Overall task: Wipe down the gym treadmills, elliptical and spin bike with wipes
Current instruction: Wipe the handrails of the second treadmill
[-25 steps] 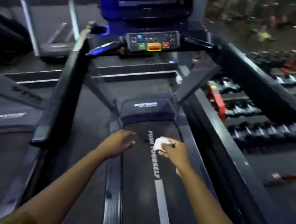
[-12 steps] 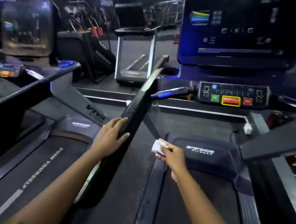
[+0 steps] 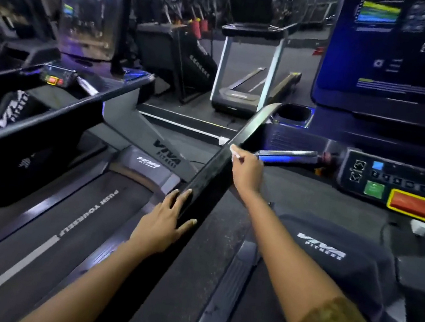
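Dim gym, left hand [image 3: 163, 222] flat on treadmill handrail [image 3: 212, 172], right hand [image 3: 246, 174] tight around wipe [image 3: 234, 153]

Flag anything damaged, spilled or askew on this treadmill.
Nothing stands out. The left hand rests on the black handrail, and the right hand presses a white wipe against it higher up.
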### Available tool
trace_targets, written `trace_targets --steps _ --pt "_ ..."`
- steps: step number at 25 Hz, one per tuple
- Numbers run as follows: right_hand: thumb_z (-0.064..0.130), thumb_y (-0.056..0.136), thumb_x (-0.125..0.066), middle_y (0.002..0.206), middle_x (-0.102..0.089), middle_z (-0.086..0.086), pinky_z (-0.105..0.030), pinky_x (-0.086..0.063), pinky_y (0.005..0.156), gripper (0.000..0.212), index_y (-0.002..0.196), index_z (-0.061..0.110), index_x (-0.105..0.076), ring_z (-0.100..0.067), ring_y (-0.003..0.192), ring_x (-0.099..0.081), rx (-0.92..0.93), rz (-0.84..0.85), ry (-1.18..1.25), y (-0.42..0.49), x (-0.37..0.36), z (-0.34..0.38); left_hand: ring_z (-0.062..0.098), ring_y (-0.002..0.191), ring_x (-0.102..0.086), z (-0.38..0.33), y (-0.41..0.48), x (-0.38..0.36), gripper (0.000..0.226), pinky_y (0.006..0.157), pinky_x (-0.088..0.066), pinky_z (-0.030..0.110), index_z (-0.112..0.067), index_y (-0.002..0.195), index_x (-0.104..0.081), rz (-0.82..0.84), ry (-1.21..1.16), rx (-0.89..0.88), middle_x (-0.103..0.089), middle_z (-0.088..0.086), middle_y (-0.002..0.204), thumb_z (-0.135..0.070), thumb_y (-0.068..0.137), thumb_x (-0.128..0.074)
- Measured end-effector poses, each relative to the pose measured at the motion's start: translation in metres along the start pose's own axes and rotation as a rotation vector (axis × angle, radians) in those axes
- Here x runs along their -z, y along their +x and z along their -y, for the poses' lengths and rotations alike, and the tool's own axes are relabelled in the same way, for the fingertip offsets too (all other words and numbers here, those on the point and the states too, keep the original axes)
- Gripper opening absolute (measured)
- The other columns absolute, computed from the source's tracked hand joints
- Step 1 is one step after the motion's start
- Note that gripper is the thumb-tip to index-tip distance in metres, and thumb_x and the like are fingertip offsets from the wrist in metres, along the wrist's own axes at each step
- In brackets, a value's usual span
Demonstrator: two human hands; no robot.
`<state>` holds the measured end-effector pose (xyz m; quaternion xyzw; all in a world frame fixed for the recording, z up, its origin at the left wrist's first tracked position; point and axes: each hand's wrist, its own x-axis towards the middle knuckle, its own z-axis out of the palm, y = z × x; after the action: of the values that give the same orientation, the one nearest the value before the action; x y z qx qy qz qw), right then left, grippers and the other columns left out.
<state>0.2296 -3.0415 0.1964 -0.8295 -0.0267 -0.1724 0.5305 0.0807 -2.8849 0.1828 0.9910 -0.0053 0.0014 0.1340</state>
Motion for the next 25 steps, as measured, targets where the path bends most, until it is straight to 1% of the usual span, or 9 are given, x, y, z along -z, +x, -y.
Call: trace_targets --steps 2,4,7,9,11,13,18,21,25 --pt "-0.002 0.086 -0.05 0.107 -0.067 -0.02 -0.036 -0.046 0.087 0.028 0.107 -0.001 -0.068 -0.034 0.101 -0.063 0.205 0.101 -0.115 0.029 -0.017 -0.013 0.017 0.141 -0.025 0.001 0.002 0.0 0.068 0.104 -0.038 0.036 -0.039 0.15 -0.003 -0.014 -0.002 0.007 -0.009 -0.006 0.158 -0.058 0.093 -0.036" --pt "0.003 0.087 -0.046 0.099 -0.067 -0.022 -0.039 -0.05 0.081 0.026 0.1 -0.003 -0.067 -0.036 0.093 -0.063 0.345 0.206 -0.239 0.027 -0.032 -0.023 0.014 0.141 -0.024 0.003 0.004 0.0 0.067 0.104 -0.037 0.034 -0.041 0.149 -0.003 -0.008 0.001 0.012 -0.009 -0.007 0.157 -0.059 0.093 -0.036" --pt "0.009 0.084 -0.037 0.091 -0.067 -0.017 -0.036 -0.055 0.067 0.036 0.098 0.0 -0.068 -0.033 0.081 -0.063 0.578 0.151 -0.322 -0.018 -0.041 -0.026 0.013 0.141 -0.024 0.002 0.002 -0.001 0.067 0.103 -0.037 0.031 -0.042 0.149 -0.003 -0.015 0.006 0.021 -0.01 -0.008 0.157 -0.057 0.093 -0.036" --pt "0.011 0.081 -0.037 0.095 -0.068 -0.012 -0.032 -0.056 0.069 0.039 0.103 0.0 -0.067 -0.029 0.084 -0.064 0.688 0.106 -0.271 -0.052 -0.04 -0.025 0.012 0.141 -0.023 0.0 0.002 0.0 0.066 0.102 -0.037 0.032 -0.042 0.149 -0.002 -0.012 0.007 0.036 -0.008 -0.01 0.157 -0.057 0.094 -0.036" --pt "0.008 0.081 -0.042 0.102 -0.067 -0.01 -0.029 -0.052 0.081 0.037 0.108 0.0 -0.066 -0.024 0.091 -0.063 0.746 0.123 -0.175 -0.081 -0.033 -0.026 0.011 0.141 -0.023 -0.002 0.002 0.0 0.066 0.102 -0.037 0.031 -0.042 0.149 -0.002 -0.01 0.017 0.047 -0.007 -0.011 0.157 -0.057 0.094 -0.035" --pt "0.004 0.081 -0.043 0.107 -0.067 -0.01 -0.025 -0.046 0.09 0.038 0.11 0.001 -0.066 -0.021 0.096 -0.061 0.691 0.126 -0.025 -0.085 -0.026 -0.031 0.011 0.14 -0.025 -0.003 0.001 0.001 0.065 0.101 -0.037 0.031 -0.041 0.149 -0.003 -0.011 0.027 0.048 -0.007 -0.011 0.157 -0.056 0.094 -0.035" --pt "-0.017 0.074 -0.041 0.109 -0.068 -0.013 -0.006 -0.039 0.094 0.046 0.109 -0.002 -0.067 -0.023 0.101 -0.064 0.052 -0.206 0.27 -0.008 -0.03 -0.06 0.009 0.14 -0.024 -0.002 0.0 0.001 0.067 0.1 -0.035 0.027 -0.044 0.148 -0.001 -0.008 0.046 0.03 -0.008 -0.013 0.156 -0.066 0.091 -0.028" --pt "-0.021 0.074 -0.042 0.109 -0.067 -0.015 -0.011 -0.044 0.092 0.047 0.112 -0.005 -0.064 -0.019 0.1 -0.063 0.039 -0.198 0.332 0.001 -0.05 -0.066 0.008 0.138 -0.026 0.0 0.001 0.0 0.077 0.099 -0.038 0.029 -0.047 0.146 0.001 -0.008 0.058 0.025 -0.008 -0.016 0.154 -0.077 0.076 -0.012" --pt "-0.018 0.079 -0.047 0.109 -0.065 -0.01 -0.002 -0.037 0.089 0.042 0.115 -0.003 -0.062 -0.011 0.1 -0.059 0.017 -0.209 0.349 -0.039 -0.069 -0.086 0.01 0.135 -0.032 0.001 0.002 -0.002 0.077 0.096 -0.044 0.035 -0.05 0.144 0.002 -0.016 0.058 0.031 -0.009 -0.018 0.152 -0.077 0.073 -0.008"
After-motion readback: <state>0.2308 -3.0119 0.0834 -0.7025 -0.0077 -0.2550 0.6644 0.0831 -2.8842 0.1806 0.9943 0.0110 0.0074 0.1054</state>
